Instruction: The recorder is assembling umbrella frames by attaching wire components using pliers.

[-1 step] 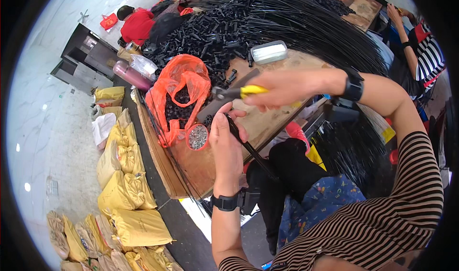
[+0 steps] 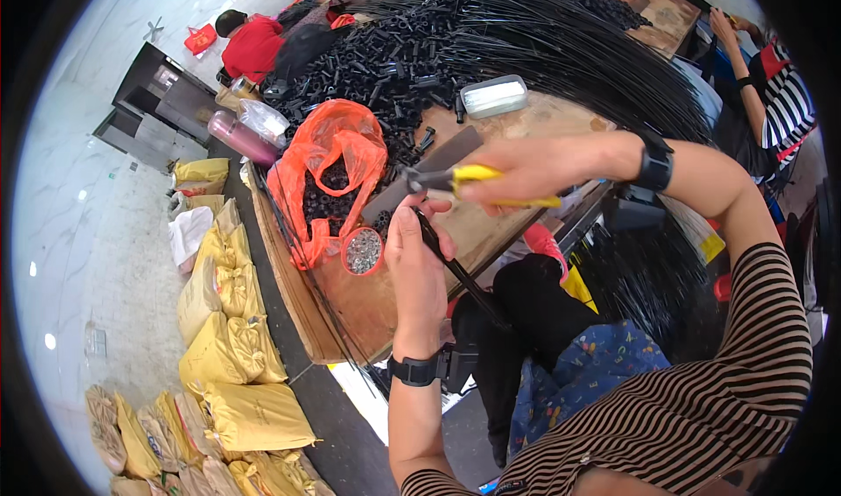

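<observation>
Yellow-handled, grey-headed pliers [image 2: 473, 174] near a slender, glossy black rod [image 2: 464, 277].

Yellow-handled pliers [image 2: 466, 174] with grey metal head point leftward in the right hand [image 2: 539, 165]. One long black piece [image 2: 463, 277] slants through the left hand [image 2: 415, 264].

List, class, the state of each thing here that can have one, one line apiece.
left hand: closed around black rod
right hand: gripping yellow-handled pliers
black rod: held at a slant
yellow-handled pliers: handles apart, jaws blurred
orange plastic bag: open, black parts inside
round red tub: open, filled
yellow sacks: filled, piled
</observation>
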A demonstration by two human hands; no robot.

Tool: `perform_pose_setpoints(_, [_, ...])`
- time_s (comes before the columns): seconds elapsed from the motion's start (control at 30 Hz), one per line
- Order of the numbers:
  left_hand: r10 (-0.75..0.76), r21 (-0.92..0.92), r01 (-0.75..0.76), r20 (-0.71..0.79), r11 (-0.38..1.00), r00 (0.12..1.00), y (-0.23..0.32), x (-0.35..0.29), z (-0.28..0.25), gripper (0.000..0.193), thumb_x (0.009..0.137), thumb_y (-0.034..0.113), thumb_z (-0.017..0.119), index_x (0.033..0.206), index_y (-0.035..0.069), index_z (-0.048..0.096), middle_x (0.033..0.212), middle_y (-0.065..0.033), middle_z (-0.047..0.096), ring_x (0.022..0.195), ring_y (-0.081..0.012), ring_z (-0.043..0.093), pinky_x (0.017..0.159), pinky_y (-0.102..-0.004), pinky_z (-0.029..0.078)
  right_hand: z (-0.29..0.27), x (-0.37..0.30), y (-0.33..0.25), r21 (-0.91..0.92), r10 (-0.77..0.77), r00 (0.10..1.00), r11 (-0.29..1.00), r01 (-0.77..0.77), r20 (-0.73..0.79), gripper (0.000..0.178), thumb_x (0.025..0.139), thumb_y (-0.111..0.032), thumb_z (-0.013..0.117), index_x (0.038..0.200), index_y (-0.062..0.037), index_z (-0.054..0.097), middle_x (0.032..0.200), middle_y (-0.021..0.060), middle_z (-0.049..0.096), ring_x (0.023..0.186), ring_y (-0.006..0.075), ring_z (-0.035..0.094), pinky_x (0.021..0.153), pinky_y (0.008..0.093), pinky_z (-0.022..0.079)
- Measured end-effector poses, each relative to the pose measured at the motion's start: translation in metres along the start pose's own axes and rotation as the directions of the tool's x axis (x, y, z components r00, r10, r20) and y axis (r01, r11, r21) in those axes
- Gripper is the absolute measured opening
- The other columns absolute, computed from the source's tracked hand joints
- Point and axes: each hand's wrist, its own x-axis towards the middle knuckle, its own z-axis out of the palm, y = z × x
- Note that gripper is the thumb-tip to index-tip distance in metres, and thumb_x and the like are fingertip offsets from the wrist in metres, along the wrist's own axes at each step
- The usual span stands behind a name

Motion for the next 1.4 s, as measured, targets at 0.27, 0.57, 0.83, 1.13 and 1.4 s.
perform_pose_setpoints(0.27, [0.013,-0.005,-0.014,-0.048,1.000,0.999,-0.001,0.000,0.005,0.041,0.100,0.035,0.045,0.122,0.001,0.052,0.086,-0.0035,0.056,0.063,-0.0120,0.050,0.058,-0.0273,0.040,0.007,-0.017,0.010,0.194,0.213,0.933,0.942,-0.275,0.289,0.033,0.100,-0.036,0.045,0.098,-0.0056,0.057,0.083,-0.0001,0.062,0.073,0.0080,0.057,0.061,0.0253,0.047])
perform_pose_setpoints(0.57, [0.013,0.015,-0.013,-0.023,1.000,1.000,0.004,-0.003,0.008,0.041,0.100,0.033,0.047,0.121,-0.001,0.052,0.082,-0.0042,0.057,0.063,-0.0127,0.053,0.058,-0.0265,0.042,-0.010,-0.013,-0.002,0.125,0.232,0.930,0.953,-0.277,0.285,0.038,0.098,-0.037,0.050,0.114,-0.0040,0.058,0.086,0.0017,0.059,0.076,0.0097,0.056,0.065,0.0254,0.048])
perform_pose_setpoints(0.83, [-0.004,0.084,0.004,-0.009,0.996,1.000,0.006,-0.002,0.008,0.040,0.100,0.031,0.047,0.122,-0.002,0.051,0.084,-0.0048,0.057,0.063,-0.0127,0.054,0.058,-0.0265,0.042,-0.025,-0.007,-0.016,-0.083,0.271,0.905,0.963,-0.258,0.328,0.032,0.098,-0.034,0.048,0.106,-0.0039,0.057,0.078,0.0005,0.058,0.071,0.0088,0.052,0.059,0.0263,0.042])
perform_pose_setpoints(1.13, [0.028,-0.022,-0.027,0.030,0.999,0.999,0.005,-0.004,0.004,0.040,0.100,0.032,0.047,0.122,-0.001,0.051,0.107,-0.0117,0.061,0.064,-0.0127,0.053,0.059,-0.0260,0.043,-0.031,-0.005,-0.021,-0.024,0.290,0.905,0.954,-0.297,0.311,0.034,0.098,-0.033,0.047,0.118,-0.0065,0.053,0.078,0.0006,0.058,0.070,0.0103,0.054,0.060,0.0257,0.044])
perform_pose_setpoints(1.4, [-0.001,-0.008,0.001,-0.019,1.000,1.000,0.007,-0.006,0.007,0.041,0.100,0.032,0.047,0.122,-0.003,0.051,0.083,-0.0042,0.055,0.063,-0.0134,0.054,0.058,-0.0265,0.043,-0.018,-0.010,-0.025,-0.028,0.322,0.891,0.943,-0.331,0.319,0.034,0.099,-0.033,0.046,0.119,-0.0060,0.053,0.079,0.0019,0.056,0.069,0.0097,0.054,0.061,0.0241,0.047])
